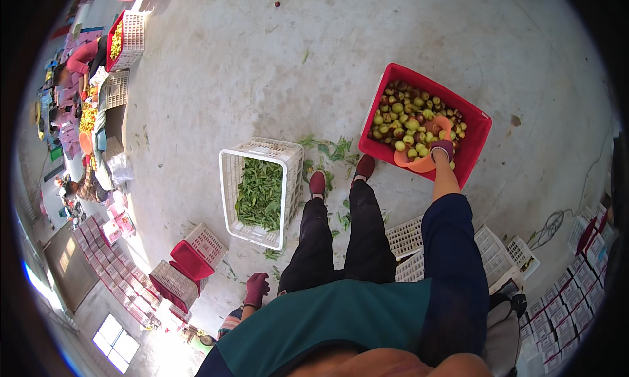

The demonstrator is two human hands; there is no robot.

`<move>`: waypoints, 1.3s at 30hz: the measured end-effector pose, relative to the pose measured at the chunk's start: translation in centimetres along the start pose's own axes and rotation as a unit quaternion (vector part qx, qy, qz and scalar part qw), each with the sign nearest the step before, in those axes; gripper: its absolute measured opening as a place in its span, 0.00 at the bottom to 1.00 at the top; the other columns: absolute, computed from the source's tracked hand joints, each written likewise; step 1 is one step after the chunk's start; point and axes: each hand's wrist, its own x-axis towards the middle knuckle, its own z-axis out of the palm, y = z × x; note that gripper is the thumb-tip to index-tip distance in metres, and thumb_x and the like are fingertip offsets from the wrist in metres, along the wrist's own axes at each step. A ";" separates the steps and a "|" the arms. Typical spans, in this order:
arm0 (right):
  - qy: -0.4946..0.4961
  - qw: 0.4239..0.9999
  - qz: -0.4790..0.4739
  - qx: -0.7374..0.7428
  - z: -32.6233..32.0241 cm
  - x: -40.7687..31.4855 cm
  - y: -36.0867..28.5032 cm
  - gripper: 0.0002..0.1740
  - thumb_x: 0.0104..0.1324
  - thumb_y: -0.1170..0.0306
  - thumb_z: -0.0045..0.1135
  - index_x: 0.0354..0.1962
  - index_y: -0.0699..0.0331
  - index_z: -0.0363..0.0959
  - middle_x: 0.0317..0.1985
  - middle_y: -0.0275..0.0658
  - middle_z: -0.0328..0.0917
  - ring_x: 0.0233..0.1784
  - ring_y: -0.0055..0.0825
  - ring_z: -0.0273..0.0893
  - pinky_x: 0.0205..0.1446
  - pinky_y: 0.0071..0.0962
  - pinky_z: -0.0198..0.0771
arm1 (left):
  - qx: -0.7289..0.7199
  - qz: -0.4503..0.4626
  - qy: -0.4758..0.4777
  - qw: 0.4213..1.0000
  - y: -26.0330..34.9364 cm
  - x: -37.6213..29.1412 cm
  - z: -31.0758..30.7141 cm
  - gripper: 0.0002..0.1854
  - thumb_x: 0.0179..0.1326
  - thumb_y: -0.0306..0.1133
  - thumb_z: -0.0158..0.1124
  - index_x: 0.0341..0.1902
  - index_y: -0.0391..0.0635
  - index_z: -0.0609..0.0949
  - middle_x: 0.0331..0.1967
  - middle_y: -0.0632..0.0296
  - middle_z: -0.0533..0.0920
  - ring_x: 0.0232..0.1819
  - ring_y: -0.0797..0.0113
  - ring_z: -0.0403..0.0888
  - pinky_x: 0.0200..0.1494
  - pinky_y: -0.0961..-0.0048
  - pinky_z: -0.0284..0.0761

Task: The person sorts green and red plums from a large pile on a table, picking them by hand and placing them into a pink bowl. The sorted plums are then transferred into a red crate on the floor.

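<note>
My right hand (442,150), in a maroon glove, grips the rim of an orange plastic basin (421,165). The basin lies tilted among green and brown fresh jujubes (400,114), some of them inside it. Around them stands a crate with a red liner (471,143). My left hand (256,289), also gloved in maroon, hangs by my left hip, fingers loosely curled and apart, with nothing visible in it. Left of my feet, a white slatted plastic crate (295,165) holds green leaves (259,194).
Loose leaves (339,151) litter the concrete floor around my shoes (317,183). Other crates stand behind me (405,237) and at lower left (177,281). Stacked cartons (565,298) line the right. Far left, people (83,57) work beside a fruit table (88,119). A coiled cable (550,224) lies right.
</note>
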 end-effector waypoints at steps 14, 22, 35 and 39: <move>0.026 0.998 0.030 0.052 -6.7 -0.1 8.9 0.17 0.61 0.66 0.55 0.47 0.62 0.78 0.50 0.47 0.79 0.53 0.41 0.79 0.49 0.38 0.77 | 0.057 0.069 -0.052 0.995 6.3 0.5 1.8 0.09 0.57 0.35 0.61 0.37 0.42 0.79 0.16 0.64 0.72 0.12 0.72 0.69 0.14 0.74 0.63; 0.057 0.987 0.083 0.126 -3.9 -6.9 19.4 0.15 0.58 0.67 0.54 0.41 0.61 0.81 0.45 0.47 0.81 0.49 0.42 0.81 0.45 0.38 0.77 | 0.153 0.153 -0.087 0.972 13.2 4.3 -2.1 0.11 0.58 0.37 0.60 0.38 0.42 0.78 0.15 0.64 0.72 0.12 0.71 0.69 0.14 0.74 0.62; 0.262 0.910 0.024 0.321 -3.3 -16.0 17.1 0.22 0.61 0.60 0.46 0.44 0.68 0.77 0.46 0.59 0.77 0.51 0.52 0.77 0.54 0.43 0.73 | 0.234 0.229 -0.092 0.940 21.8 6.0 -7.2 0.10 0.55 0.37 0.61 0.37 0.46 0.78 0.16 0.65 0.71 0.14 0.72 0.69 0.15 0.74 0.59; 0.209 0.871 0.170 0.412 -5.8 -18.5 14.8 0.23 0.71 0.61 0.35 0.50 0.68 0.72 0.50 0.57 0.76 0.56 0.51 0.75 0.58 0.44 0.71 | 0.251 0.244 -0.115 0.930 19.7 6.1 -6.6 0.10 0.55 0.38 0.62 0.36 0.46 0.78 0.15 0.65 0.71 0.13 0.71 0.69 0.15 0.73 0.60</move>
